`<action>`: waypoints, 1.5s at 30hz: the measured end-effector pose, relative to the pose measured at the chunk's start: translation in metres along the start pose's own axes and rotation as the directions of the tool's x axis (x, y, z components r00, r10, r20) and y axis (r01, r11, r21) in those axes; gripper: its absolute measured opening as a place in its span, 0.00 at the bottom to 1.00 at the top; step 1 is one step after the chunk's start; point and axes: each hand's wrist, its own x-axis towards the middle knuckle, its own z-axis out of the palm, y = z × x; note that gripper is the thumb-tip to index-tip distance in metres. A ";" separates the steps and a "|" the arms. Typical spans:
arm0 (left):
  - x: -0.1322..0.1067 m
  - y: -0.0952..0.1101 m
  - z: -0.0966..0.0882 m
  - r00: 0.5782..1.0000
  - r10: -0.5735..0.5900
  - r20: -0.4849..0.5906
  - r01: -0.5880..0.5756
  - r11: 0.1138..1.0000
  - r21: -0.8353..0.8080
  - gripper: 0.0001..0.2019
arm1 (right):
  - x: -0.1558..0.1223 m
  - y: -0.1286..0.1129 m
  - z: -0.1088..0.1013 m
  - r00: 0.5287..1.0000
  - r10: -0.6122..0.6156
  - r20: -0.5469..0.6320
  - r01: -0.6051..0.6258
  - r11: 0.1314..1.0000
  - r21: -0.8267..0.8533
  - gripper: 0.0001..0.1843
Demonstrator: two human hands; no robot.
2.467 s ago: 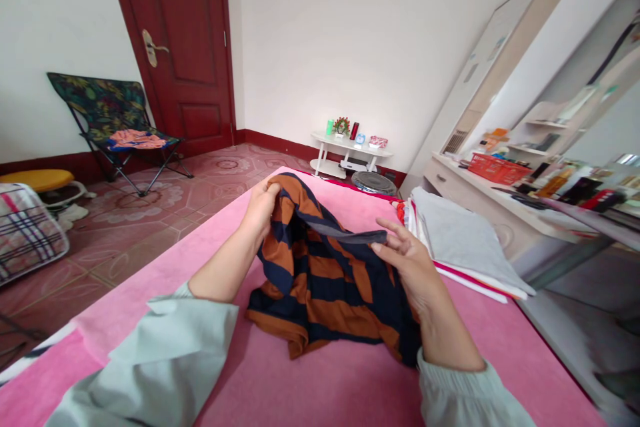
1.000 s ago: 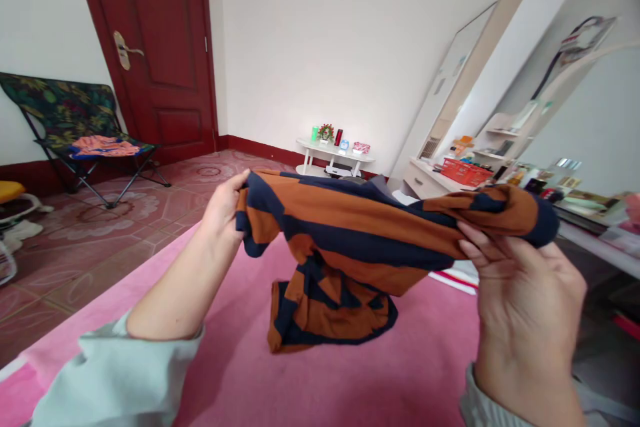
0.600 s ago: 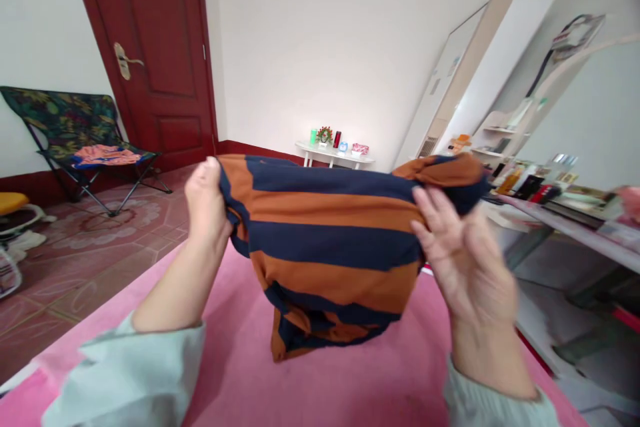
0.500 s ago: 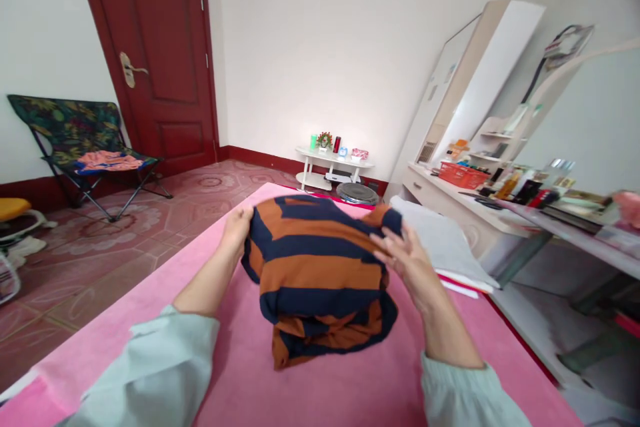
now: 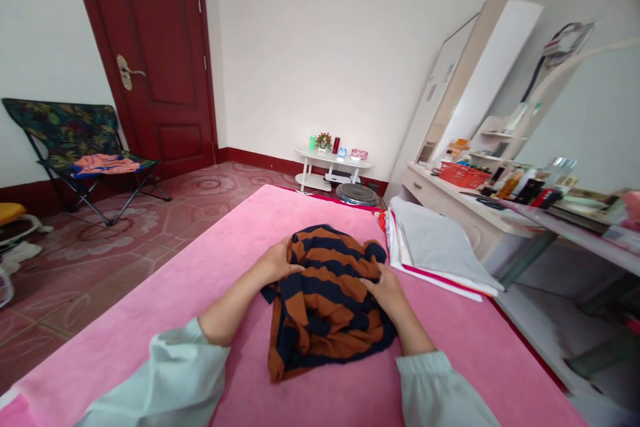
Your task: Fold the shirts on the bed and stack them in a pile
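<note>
A rumpled garment with orange-brown and navy stripes (image 5: 330,287) lies bunched on the pink bed cover (image 5: 210,247). My left hand (image 5: 278,263) grips its left side, thumb on top and the other fingers hidden in the cloth. On the opposite side my right hand (image 5: 387,290) holds the fabric in the same way, its thumb pointing inward. Loose folds gather between and below the hands, and one corner points toward me at the lower left. Whether it is a shirt or another piece of clothing I cannot tell.
Folded grey and white cloths (image 5: 440,240) are stacked at the bed's right edge. Beyond stands a dressing table with a red basket (image 5: 464,175) and bottles. A low white stand (image 5: 333,159) is at the far wall; a folding chair (image 5: 75,140) holds pink clothing.
The striped garment, held up and spread half a second ago, has come down onto the bed and crumpled. Both hands moved lower and closer together, and the right fingers closed on the cloth.
</note>
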 end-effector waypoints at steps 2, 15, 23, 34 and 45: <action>-0.008 0.015 -0.003 0.990 0.037 0.137 -0.030 0.998 -0.054 0.18 | -0.001 -0.016 -0.005 0.999 0.028 0.034 -0.030 0.998 0.049 0.14; 0.029 0.113 -0.132 0.950 0.106 -0.292 -0.257 0.798 -0.545 0.17 | 0.025 -0.147 -0.071 0.912 -0.035 -0.408 0.256 0.826 0.502 0.20; 0.049 0.030 -0.065 0.875 0.297 -0.382 -0.266 0.955 0.134 0.21 | 0.030 -0.062 -0.034 0.988 -0.009 -0.156 0.047 0.969 0.243 0.26; -0.093 0.044 -0.009 0.912 0.380 0.156 -0.399 0.909 0.122 0.08 | -0.053 -0.026 -0.035 0.964 0.041 0.263 0.036 0.959 -0.283 0.06; -0.095 0.060 -0.043 0.966 -0.256 0.040 0.175 0.531 -0.829 0.18 | -0.094 -0.143 0.023 0.828 -0.306 0.470 0.178 0.938 0.297 0.12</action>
